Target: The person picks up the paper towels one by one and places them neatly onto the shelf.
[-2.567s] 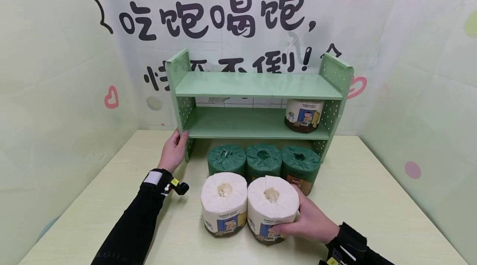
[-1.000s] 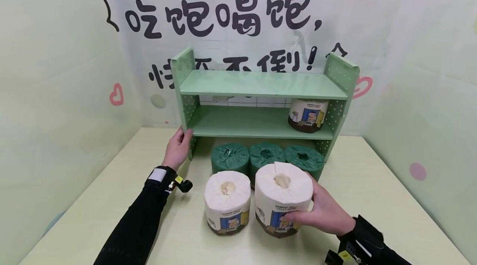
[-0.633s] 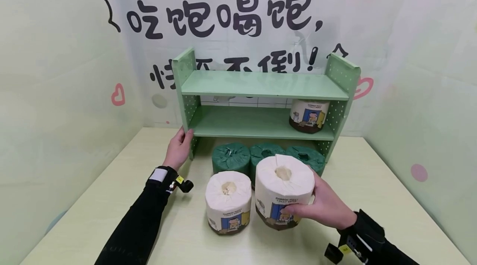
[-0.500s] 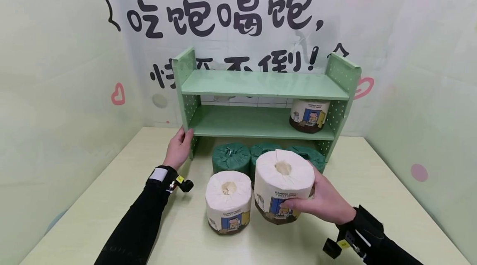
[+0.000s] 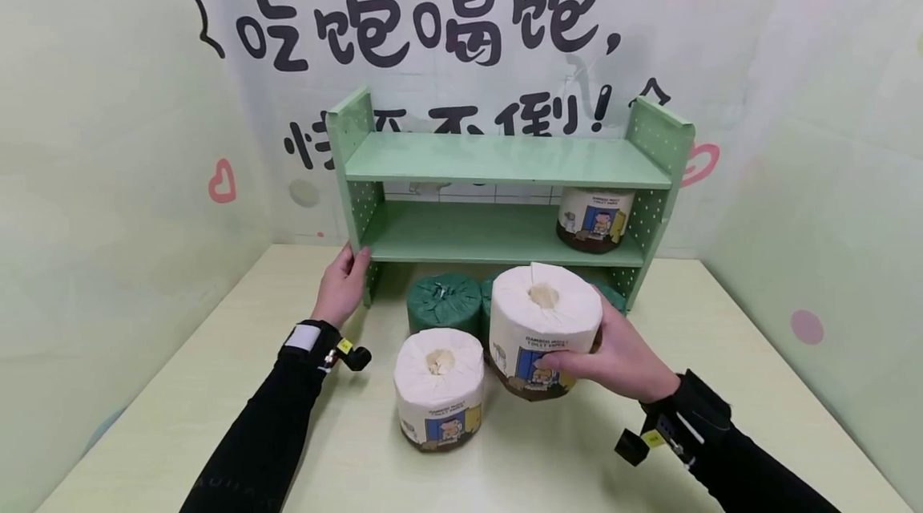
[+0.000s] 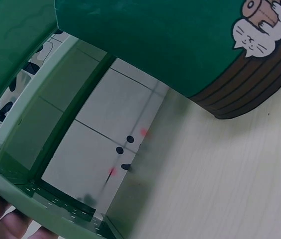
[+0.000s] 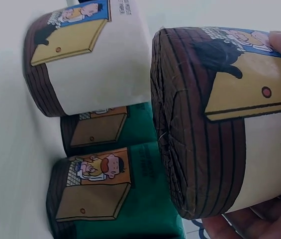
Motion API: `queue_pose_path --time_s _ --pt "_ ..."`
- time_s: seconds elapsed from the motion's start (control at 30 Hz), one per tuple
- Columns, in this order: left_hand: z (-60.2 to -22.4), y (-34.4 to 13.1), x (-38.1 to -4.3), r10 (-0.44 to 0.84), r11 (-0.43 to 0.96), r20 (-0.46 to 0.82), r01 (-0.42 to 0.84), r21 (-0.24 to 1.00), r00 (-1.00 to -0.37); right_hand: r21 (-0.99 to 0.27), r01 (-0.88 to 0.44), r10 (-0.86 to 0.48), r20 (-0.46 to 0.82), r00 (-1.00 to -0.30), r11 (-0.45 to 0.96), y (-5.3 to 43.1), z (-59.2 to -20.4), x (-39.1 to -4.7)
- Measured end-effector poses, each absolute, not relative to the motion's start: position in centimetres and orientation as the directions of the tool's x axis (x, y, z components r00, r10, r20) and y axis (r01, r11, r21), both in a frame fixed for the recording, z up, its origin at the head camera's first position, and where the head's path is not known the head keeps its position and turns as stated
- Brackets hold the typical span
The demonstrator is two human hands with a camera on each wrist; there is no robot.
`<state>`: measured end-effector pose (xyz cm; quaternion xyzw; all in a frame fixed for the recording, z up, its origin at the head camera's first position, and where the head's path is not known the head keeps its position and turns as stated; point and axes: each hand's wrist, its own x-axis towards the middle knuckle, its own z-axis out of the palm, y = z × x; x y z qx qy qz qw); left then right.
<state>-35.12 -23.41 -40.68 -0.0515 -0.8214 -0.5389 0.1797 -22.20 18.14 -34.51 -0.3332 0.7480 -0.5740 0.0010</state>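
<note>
My right hand (image 5: pixel 623 357) grips a white-wrapped toilet paper roll (image 5: pixel 542 337) and holds it above the table. Its dark brown underside shows in the right wrist view, with the thumb and fingers on opposite sides of the roll (image 7: pixel 215 119). My left hand (image 5: pixel 340 288) holds the left side panel of a green two-tier shelf (image 5: pixel 505 164), thumb in front and fingers behind. A second white roll (image 5: pixel 440 385) stands on the table. Green rolls (image 5: pixel 443 303) stand in a row behind; the held roll partly hides them. Another white roll (image 5: pixel 594 220) sits at the right of the lower tier.
The pale wooden table (image 5: pixel 238 353) runs to a printed cloth backdrop (image 5: pixel 433 24) with large dark lettering. Cloth walls close off both sides. The shelf stands near the back, and the green rolls are in front of its lower opening.
My right hand has lifted the white roll off the table from beside the other one, raising it in front of the green rolls. The left hand stays on the shelf.
</note>
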Motion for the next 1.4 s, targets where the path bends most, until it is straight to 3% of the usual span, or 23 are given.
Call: queue_pose_path --time_s 0.6,1.0,1.4 --pt "-40.8 -23.4 -35.0 -0.113 0.415 0.357 0.282 0.865 -0.927 -0.793 -0.574 -0.46 0.44 -0.771 0.205 17.8 -32.4 -24.8" --pt "-40.9 -23.5 -35.1 -0.118 0.408 0.359 0.284 0.868 -0.926 -0.833 -0.495 -0.399 0.378 -0.836 0.249 17.3 -31.5 -28.5" --pt "-41.0 -23.6 -35.3 -0.112 0.405 0.355 0.284 0.869 -0.928 -0.857 -0.416 -0.333 0.314 -0.889 0.304 16.2 -29.5 -29.1"
